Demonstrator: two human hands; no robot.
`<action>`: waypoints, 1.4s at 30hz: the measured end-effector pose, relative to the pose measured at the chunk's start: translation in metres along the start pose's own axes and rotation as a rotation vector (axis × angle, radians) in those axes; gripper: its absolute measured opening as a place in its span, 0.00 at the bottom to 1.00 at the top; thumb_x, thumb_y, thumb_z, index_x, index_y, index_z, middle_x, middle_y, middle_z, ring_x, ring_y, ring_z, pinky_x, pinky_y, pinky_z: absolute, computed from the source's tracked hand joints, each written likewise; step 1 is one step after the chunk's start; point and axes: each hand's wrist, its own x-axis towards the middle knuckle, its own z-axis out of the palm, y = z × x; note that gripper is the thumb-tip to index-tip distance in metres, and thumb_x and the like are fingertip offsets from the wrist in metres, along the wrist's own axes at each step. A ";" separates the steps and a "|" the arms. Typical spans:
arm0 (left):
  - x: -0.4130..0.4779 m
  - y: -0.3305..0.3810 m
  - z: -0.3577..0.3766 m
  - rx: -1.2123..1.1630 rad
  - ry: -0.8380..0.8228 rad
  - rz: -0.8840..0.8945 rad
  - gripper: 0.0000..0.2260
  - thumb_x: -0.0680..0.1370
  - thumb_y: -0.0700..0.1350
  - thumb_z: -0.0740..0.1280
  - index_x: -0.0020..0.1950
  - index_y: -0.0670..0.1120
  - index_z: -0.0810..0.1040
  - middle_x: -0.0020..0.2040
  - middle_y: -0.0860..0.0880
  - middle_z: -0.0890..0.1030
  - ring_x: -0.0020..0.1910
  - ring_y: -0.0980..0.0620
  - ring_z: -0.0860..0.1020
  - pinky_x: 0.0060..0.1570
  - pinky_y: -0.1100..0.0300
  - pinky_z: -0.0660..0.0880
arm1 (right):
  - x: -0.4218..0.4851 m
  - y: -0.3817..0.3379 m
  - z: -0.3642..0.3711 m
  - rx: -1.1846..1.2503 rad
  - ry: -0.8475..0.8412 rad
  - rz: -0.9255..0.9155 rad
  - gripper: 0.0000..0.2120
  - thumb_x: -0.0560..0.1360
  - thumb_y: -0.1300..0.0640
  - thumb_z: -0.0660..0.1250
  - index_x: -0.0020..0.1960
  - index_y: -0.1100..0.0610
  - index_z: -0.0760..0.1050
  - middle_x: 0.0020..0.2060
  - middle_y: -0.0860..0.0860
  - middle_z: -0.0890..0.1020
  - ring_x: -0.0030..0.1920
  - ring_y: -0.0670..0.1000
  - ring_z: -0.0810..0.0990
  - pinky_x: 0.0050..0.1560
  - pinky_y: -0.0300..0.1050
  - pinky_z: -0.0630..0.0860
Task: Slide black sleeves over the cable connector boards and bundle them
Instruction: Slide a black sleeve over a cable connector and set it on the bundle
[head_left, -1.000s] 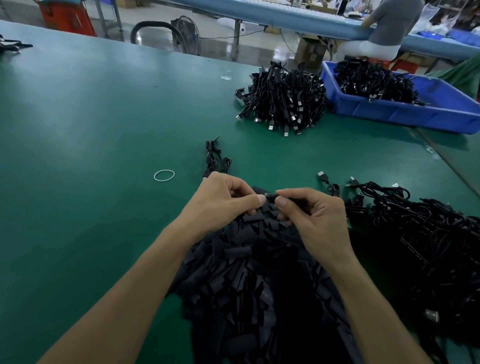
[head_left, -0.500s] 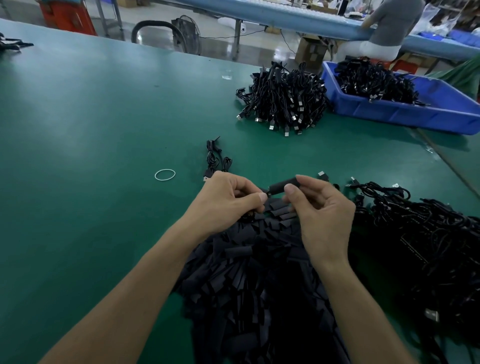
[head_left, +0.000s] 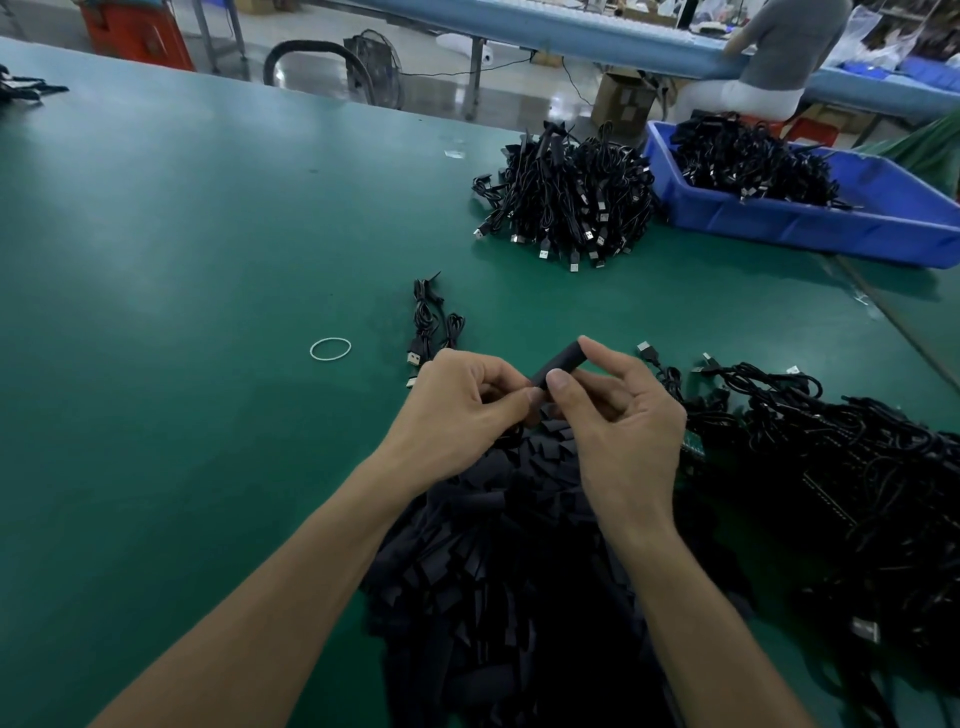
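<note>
A black sleeve (head_left: 560, 362) is held tilted above the table, its far end raised to the right. My right hand (head_left: 618, 415) pinches it between thumb and forefinger. My left hand (head_left: 462, 405) pinches its near end, with fingers curled; what lies inside that end is hidden. Below both hands spreads a heap of loose black sleeves (head_left: 498, 561). To the right lies a tangle of black cables with connector boards (head_left: 831, 467). Two coiled cables (head_left: 434, 325) lie just beyond my left hand.
A white rubber band (head_left: 330, 348) lies on the green table (head_left: 182, 260) to the left. A pile of bundled cables (head_left: 566, 197) sits at the back, beside a blue bin (head_left: 810, 218) full of cables. A person sits at another bench behind.
Both hands have risen from the sleeve heap. The sleeve, low and level before, now tilts up to the right and shows more of its length.
</note>
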 end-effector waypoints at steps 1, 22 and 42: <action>0.000 0.000 0.001 -0.005 0.006 -0.003 0.08 0.78 0.44 0.73 0.39 0.48 0.85 0.33 0.50 0.84 0.30 0.55 0.76 0.32 0.57 0.72 | 0.001 0.000 -0.001 -0.004 -0.005 -0.001 0.15 0.74 0.57 0.75 0.55 0.40 0.78 0.43 0.45 0.87 0.46 0.48 0.86 0.50 0.47 0.82; 0.037 -0.012 -0.031 0.182 0.371 -0.042 0.05 0.76 0.49 0.75 0.51 0.53 0.85 0.40 0.62 0.84 0.42 0.63 0.82 0.45 0.72 0.75 | 0.040 -0.013 -0.073 -0.805 -0.414 -0.105 0.21 0.73 0.50 0.75 0.66 0.48 0.77 0.57 0.42 0.81 0.61 0.44 0.77 0.64 0.41 0.71; 0.052 0.003 0.046 -0.027 -0.152 0.076 0.04 0.77 0.47 0.74 0.47 0.53 0.80 0.42 0.56 0.83 0.38 0.59 0.79 0.43 0.65 0.78 | 0.066 0.001 -0.083 -0.596 -0.406 -0.002 0.06 0.74 0.57 0.75 0.44 0.50 0.78 0.44 0.45 0.84 0.47 0.41 0.82 0.51 0.39 0.76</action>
